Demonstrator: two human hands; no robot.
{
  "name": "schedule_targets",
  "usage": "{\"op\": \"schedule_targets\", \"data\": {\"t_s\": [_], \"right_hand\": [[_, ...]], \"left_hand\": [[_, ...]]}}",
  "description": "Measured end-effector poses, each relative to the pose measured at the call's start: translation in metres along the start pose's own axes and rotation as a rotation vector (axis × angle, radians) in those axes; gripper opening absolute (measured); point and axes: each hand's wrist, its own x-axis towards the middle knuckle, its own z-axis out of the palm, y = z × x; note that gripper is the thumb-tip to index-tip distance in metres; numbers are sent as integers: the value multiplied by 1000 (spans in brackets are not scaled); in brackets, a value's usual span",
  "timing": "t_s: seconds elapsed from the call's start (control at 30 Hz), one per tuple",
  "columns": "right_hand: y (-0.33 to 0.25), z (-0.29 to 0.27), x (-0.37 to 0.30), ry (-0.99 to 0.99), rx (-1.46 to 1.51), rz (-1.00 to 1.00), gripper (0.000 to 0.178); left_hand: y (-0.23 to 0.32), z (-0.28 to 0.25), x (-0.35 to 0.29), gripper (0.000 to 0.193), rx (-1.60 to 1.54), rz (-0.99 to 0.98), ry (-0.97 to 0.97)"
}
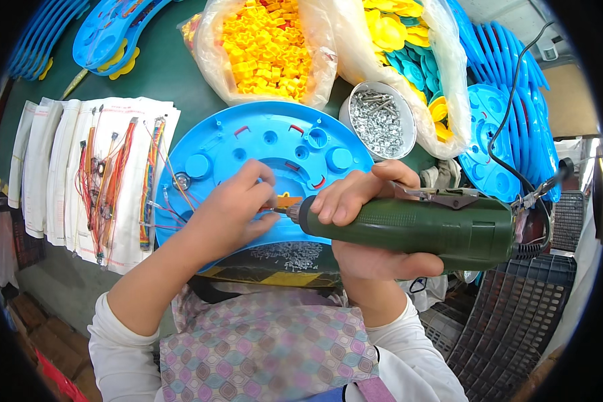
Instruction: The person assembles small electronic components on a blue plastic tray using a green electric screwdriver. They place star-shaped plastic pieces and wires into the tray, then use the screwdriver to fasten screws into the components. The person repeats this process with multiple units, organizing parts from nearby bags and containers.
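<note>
A blue curved plastic shell [214, 134] lies on the table in front of me, with round cups, slots and small red parts in it. Over its near side my left hand [228, 211] is closed in a pinch; what its fingertips hold is too small to make out. Beside them is a small flat orange-brown piece [289, 200]. My right hand [355, 197] is wrapped round a green electric screwdriver [415, 224], held sideways with its tip pointing left, close to the left fingertips. Thin wires [174, 208] and a small round metal part [181, 181] sit at the shell's left.
Bags of yellow star-shaped pieces [268, 50] and of yellow and teal pieces [409, 53] stand behind. A white bowl of screws [382, 120] is at the right, loose screws [288, 254] nearby. Wire bundles [104, 181] lie on white packets. Blue shells [509, 120] are stacked right.
</note>
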Motion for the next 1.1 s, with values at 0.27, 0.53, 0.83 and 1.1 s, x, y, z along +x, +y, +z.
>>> {"op": "schedule_targets", "data": {"t_s": [0.27,0.53,0.83,1.1], "right_hand": [[-14,9,-1,17,-42,24,120],[-23,-14,1,7,-262,21,119],[-23,-12,1,-2,-266,171,109],[-18,-20,5,-96,-274,292,117]], "left_hand": [[0,2,3,18,22,-31,-6],[-7,9,5,19,177,108,37],[-9,12,5,19,189,160,72],[-4,8,5,17,136,71,53]]}}
